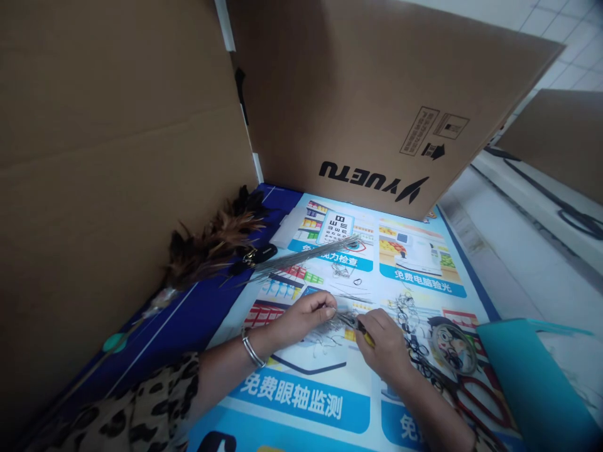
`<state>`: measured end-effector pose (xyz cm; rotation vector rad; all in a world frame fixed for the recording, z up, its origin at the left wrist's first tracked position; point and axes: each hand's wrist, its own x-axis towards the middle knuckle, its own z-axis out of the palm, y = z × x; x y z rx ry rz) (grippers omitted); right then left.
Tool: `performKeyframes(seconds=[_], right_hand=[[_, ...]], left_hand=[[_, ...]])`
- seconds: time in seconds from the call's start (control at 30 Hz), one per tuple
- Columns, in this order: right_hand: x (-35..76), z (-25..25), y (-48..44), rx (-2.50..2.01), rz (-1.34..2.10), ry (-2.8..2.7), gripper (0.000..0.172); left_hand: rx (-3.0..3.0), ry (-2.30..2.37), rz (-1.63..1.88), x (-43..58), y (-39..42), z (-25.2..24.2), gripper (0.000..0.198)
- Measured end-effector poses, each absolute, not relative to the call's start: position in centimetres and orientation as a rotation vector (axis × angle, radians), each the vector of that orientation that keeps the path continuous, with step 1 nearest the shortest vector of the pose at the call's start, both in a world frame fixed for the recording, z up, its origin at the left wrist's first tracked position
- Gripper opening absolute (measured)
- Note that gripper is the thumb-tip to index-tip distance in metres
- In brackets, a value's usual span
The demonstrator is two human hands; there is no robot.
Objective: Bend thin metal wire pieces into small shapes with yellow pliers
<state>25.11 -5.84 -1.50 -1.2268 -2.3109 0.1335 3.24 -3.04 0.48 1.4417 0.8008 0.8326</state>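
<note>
My right hand [384,345] is wrapped round a pair of pliers [347,319] with yellow and dark handles, its metal jaws pointing left. The thumb and forefinger of my left hand [313,314] are pinched on a thin metal wire right beside the jaws; most of that wire is too fine to make out. Short bent wire pieces [330,338] lie under and around both hands. Beyond them a long bundle of straight wires [311,253] stretches diagonally across the printed sheet [301,402].
Cardboard panels [292,94] wall the back and left. A feather duster [211,238] lies along the left side. On the right are small dark rings and wire loops [407,314], a tape roll [453,346], red-handled scissors [483,402] and a teal box [532,383].
</note>
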Motion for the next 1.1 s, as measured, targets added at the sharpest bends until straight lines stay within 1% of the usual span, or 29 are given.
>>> performKeyframes(seconds=[0.63, 0.87, 1.1], right_hand=[[25.15, -1.61, -5.6, -1.278, 0.093, -2.296, 0.015], [25.0, -1.24, -5.68, -1.386, 0.093, -2.355, 0.015], [24.89, -1.46, -5.62, -1.424, 0.121, -2.376, 0.015]], left_hand=[[1.374, 0.834, 0.884, 3.37, -3.04, 0.14, 0.018], [1.412, 0.885, 0.925, 3.45, -2.94, 0.05, 0.018], [1.442, 0.928, 0.88, 3.46, -3.0, 0.3, 0.015]])
